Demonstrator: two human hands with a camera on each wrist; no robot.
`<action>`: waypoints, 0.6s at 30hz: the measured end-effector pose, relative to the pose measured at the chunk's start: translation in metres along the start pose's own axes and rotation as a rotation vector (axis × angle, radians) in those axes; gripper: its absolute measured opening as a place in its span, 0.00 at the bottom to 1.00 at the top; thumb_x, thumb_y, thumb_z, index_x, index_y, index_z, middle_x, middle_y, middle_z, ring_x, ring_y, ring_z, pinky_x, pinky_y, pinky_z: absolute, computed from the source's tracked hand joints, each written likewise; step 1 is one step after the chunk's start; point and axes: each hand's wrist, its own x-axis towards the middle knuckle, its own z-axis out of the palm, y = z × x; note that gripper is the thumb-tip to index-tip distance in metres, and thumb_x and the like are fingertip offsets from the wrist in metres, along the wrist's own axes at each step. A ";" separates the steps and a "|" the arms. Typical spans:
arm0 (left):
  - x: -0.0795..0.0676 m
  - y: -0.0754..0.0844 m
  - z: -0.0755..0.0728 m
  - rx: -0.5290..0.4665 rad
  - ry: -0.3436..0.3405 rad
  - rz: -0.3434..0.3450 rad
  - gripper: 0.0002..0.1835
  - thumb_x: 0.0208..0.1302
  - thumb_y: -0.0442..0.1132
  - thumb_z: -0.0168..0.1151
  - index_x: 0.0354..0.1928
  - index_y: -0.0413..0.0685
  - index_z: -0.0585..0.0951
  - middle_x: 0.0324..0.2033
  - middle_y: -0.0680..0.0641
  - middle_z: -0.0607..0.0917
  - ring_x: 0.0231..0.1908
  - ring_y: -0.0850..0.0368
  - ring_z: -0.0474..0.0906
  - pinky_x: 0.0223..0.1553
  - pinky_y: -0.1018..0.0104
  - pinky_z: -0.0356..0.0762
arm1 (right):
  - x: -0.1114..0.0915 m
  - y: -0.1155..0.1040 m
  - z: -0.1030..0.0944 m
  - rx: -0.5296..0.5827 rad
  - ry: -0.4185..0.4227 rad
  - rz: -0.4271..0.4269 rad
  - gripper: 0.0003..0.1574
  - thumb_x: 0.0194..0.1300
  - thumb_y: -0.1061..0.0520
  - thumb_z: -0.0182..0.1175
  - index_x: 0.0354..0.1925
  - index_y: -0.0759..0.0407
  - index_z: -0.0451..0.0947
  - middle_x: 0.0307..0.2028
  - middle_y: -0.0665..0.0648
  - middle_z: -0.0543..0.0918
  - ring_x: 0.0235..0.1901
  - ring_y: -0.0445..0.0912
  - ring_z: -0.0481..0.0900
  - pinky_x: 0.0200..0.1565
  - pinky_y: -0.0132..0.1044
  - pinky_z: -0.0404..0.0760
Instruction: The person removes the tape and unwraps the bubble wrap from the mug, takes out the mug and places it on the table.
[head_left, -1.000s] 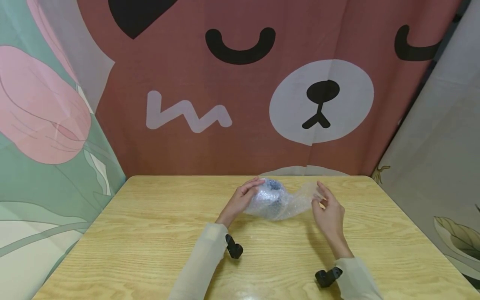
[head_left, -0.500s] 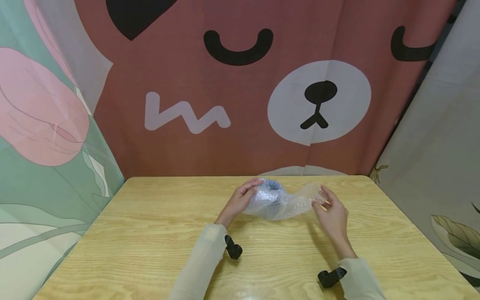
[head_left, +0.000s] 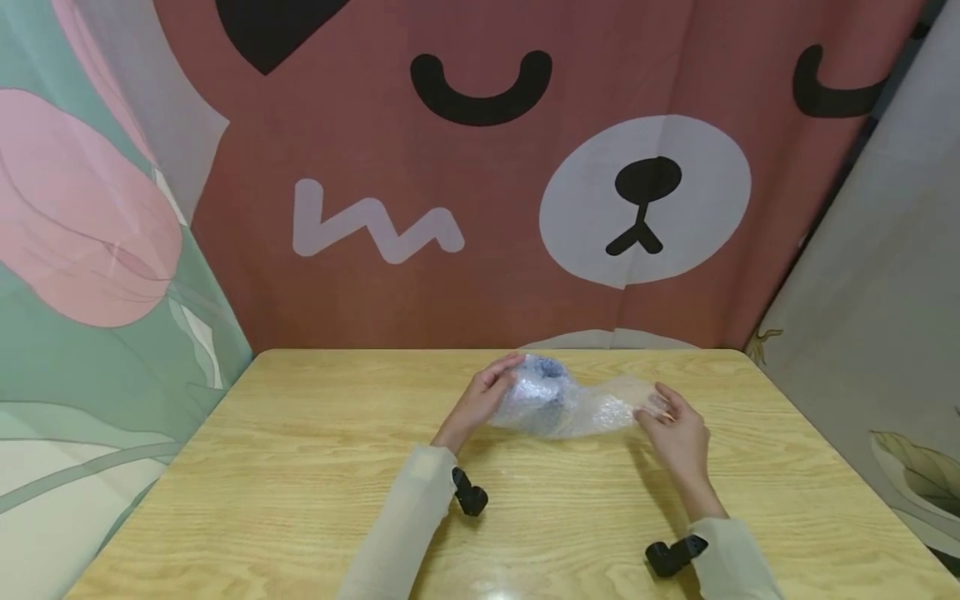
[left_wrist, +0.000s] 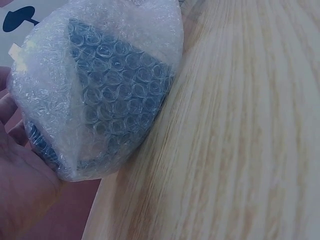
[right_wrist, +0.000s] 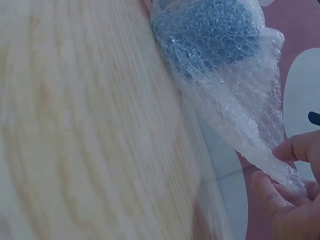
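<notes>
A blue, dark-patterned object (head_left: pixel 553 390) lies wrapped in clear bubble wrap (head_left: pixel 600 410) towards the back of the table; its exact kind is hidden by the wrap. My left hand (head_left: pixel 480 402) holds the bundle at its left side, the fingers reaching round behind it in the left wrist view. Through the bubbles there, a blue-grey straight-edged patch (left_wrist: pixel 117 82) shows. Out to the right, my right hand (head_left: pixel 681 435) pinches the loose end of the wrap between thumb and fingers. That end (right_wrist: pixel 270 160) tapers into a narrow, gathered strip in the right wrist view.
The bundle stands on a light wood-grain table (head_left: pixel 315 475) with its back edge close behind. A curtain (head_left: pixel 495 300) with a bear print hangs behind that edge. More printed curtains flank both sides. A small black camera sits at each wrist.
My right hand has moved to the right and slightly towards me, drawing the wrap's loose end out longer and lower. The left hand and the bundle have stayed almost in place.
</notes>
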 end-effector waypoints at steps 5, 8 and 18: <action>0.001 -0.001 0.002 -0.001 0.013 0.000 0.21 0.77 0.36 0.44 0.68 0.37 0.68 0.71 0.42 0.59 0.71 0.48 0.51 0.66 0.51 0.56 | 0.001 0.003 -0.001 -0.018 -0.010 0.025 0.37 0.62 0.62 0.64 0.68 0.62 0.67 0.57 0.68 0.76 0.49 0.58 0.80 0.32 0.20 0.75; 0.000 0.000 0.002 0.007 0.018 -0.011 0.21 0.77 0.37 0.44 0.68 0.39 0.69 0.71 0.44 0.61 0.71 0.50 0.53 0.65 0.53 0.60 | 0.001 0.005 -0.002 -0.041 -0.006 0.028 0.39 0.60 0.63 0.64 0.69 0.61 0.66 0.57 0.68 0.77 0.41 0.46 0.83 0.30 0.21 0.76; -0.003 0.003 0.001 0.010 0.016 -0.035 0.22 0.77 0.43 0.46 0.69 0.49 0.70 0.71 0.52 0.61 0.70 0.58 0.54 0.64 0.58 0.61 | 0.001 0.006 -0.002 -0.073 -0.001 0.029 0.31 0.58 0.65 0.64 0.61 0.60 0.72 0.58 0.65 0.76 0.33 0.38 0.78 0.28 0.25 0.75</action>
